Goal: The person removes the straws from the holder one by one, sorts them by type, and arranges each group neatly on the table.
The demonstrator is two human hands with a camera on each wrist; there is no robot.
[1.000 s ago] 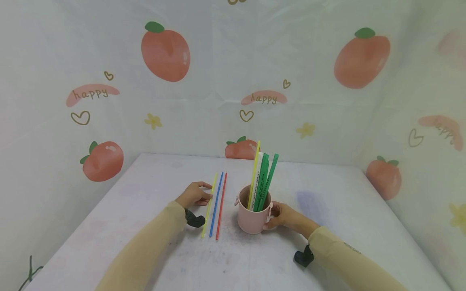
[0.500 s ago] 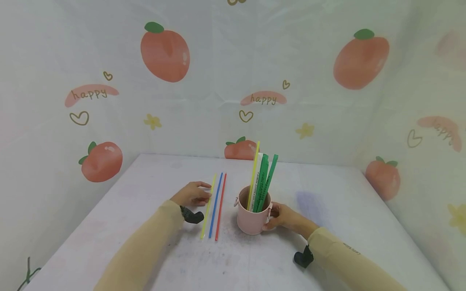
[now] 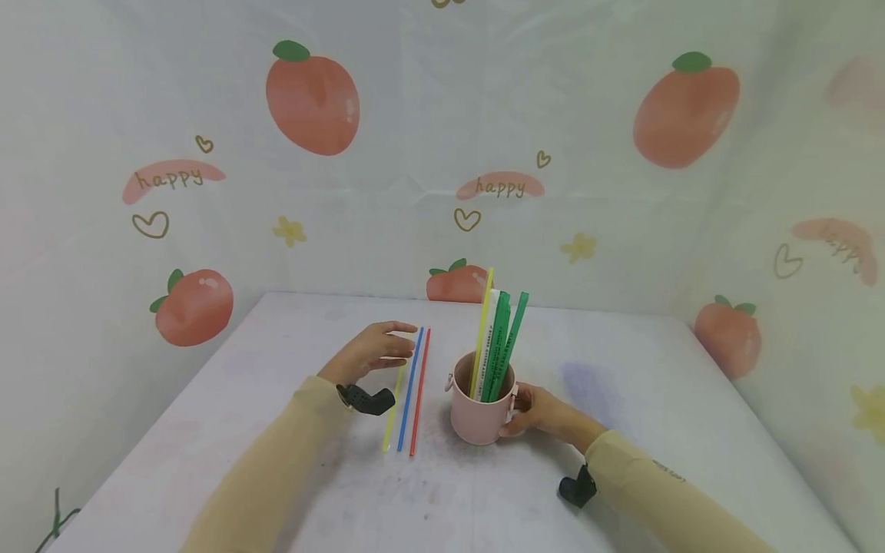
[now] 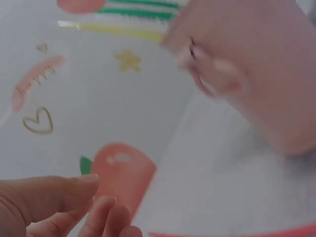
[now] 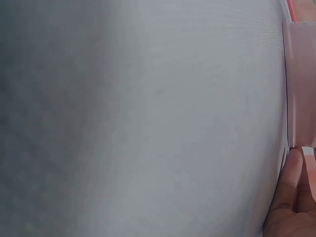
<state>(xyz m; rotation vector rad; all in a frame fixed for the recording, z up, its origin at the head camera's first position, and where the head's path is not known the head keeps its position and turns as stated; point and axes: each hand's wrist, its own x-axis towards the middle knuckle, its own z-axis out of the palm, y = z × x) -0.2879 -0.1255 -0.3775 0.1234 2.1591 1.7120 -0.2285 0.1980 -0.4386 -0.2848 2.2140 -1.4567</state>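
Note:
My left hand hovers over the far part of a yellow drinking straw, its fingers reaching loosely toward a blue straw. Nothing shows between its thumb and fingers in the left wrist view. A red straw lies just right of the blue one, all three roughly parallel on the table. My right hand holds the pink bucket by its right side, at the small handle. Standing in that bucket are another yellow straw, a white printed sleeve and green printed sleeves.
The white table runs back to a hanging cloth printed with fruit, hearts and "happy". A wrist camera sits on the left wrist, another camera on the right. The bucket's left handle juts toward the straws.
My left hand was at the yellow straw; it has risen forward and slightly right, and the straw stays on the table. The right hand and bucket have not visibly moved.

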